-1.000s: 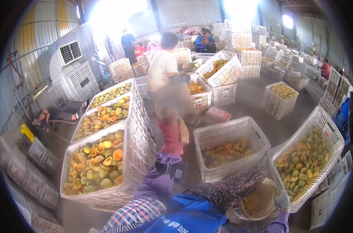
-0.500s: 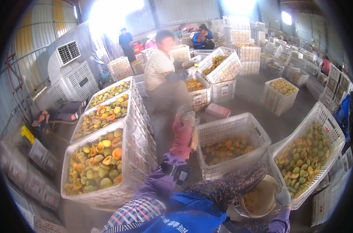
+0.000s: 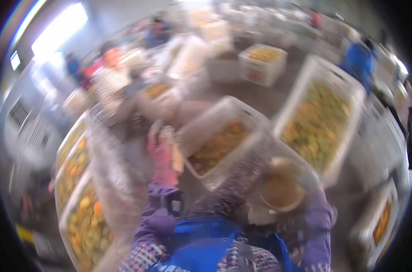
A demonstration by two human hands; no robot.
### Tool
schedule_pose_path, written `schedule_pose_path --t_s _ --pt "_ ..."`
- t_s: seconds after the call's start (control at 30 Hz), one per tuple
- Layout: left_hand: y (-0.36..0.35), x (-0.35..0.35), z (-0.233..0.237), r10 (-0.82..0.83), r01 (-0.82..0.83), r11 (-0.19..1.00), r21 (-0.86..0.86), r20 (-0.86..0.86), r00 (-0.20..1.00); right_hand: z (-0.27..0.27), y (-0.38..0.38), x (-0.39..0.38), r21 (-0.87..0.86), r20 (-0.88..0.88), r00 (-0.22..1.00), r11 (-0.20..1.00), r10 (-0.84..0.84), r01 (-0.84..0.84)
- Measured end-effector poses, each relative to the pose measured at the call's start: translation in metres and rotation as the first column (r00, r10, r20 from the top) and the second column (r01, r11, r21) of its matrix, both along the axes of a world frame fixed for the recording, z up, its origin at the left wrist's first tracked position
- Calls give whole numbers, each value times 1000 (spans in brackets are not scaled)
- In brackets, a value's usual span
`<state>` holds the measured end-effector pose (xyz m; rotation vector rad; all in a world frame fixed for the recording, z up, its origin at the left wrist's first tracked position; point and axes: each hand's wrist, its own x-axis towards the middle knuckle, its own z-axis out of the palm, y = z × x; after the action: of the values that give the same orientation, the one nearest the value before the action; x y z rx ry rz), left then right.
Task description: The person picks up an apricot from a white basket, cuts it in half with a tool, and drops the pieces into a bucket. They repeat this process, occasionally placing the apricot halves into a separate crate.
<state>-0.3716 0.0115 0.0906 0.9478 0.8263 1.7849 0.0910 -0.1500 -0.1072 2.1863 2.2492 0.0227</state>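
Observation:
My left hand (image 3: 164, 154), in a pink glove with a tan side, is raised beside the middle crate (image 3: 244, 109), its blurred fingers pointing up and slightly apart. Nothing distinct shows in it. Orange fruit pieces (image 3: 221, 145) lie in that crate. My right hand (image 3: 312, 181) is smeared beside the rim of a round bucket (image 3: 283, 186) near my legs; its fingers cannot be made out. Just beyond the bucket, a tilted crate (image 3: 301, 75) holds green and orange fruit halves (image 3: 319, 124).
Stacked crates of fruit (image 3: 85, 222) stand at the left. A person in a striped top (image 3: 113, 86) sits beyond my left hand. Another fruit crate (image 3: 262, 65) is on the floor ahead, and one more (image 3: 382, 222) is at the lower right. Blue clothing (image 3: 358, 63) shows behind.
The view has swung to the right and blurred, so the surroundings sit further left. My left hand remains raised. My right hand appears higher beside the bucket.

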Motion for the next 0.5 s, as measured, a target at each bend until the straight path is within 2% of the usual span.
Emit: schedule_pose_path --t_s 0.03,0.07,0.13,0.2,0.23,0.27,0.3,0.33,0.37,0.47,0.5 --pt "2 18 2 -42 42 999 -13 -23 999 4 -6 -3 0 4 1000 1000 -12 12" --pt "2 36 3 -99 98 995 -30 -61 993 39 -10 -23 -87 -171 944 959 -281 269" --pt "8 72 0 -218 204 974 -95 -174 960 37 -14 -17 -17 -267 949 985 -169 170" --pt "27 107 -39 -124 172 984 40 -537 835 62 -18 -26 -135 -292 886 932 -361 335" --pt "15 138 -34 -162 223 974 39 -568 807 74 -22 -30 -194 -298 844 894 -445 403" --pt "-4 169 -8 -428 356 904 -237 -498 754 83 -26 -32 -184 -318 832 891 -454 416" --pt "34 187 -45 -461 490 863 -122 -587 665 96 -30 -31 -171 -340 819 887 -463 430" --pt "47 213 -65 -495 551 821 -151 -668 555 97 -35 -27 -163 -353 809 882 -470 442" --pt "47 242 -71 -458 612 784 -104 -763 457 87 -40 -22 -73 -311 847 900 -431 430" --pt "48 320 -83 -90 697 717 26 -988 128 88 -51 -17 -60 -319 804 857 -502 511" --pt "51 344 -82 -56 671 741 -41 -998 0 72 -57 -14 192 -270 871 864 -409 465"
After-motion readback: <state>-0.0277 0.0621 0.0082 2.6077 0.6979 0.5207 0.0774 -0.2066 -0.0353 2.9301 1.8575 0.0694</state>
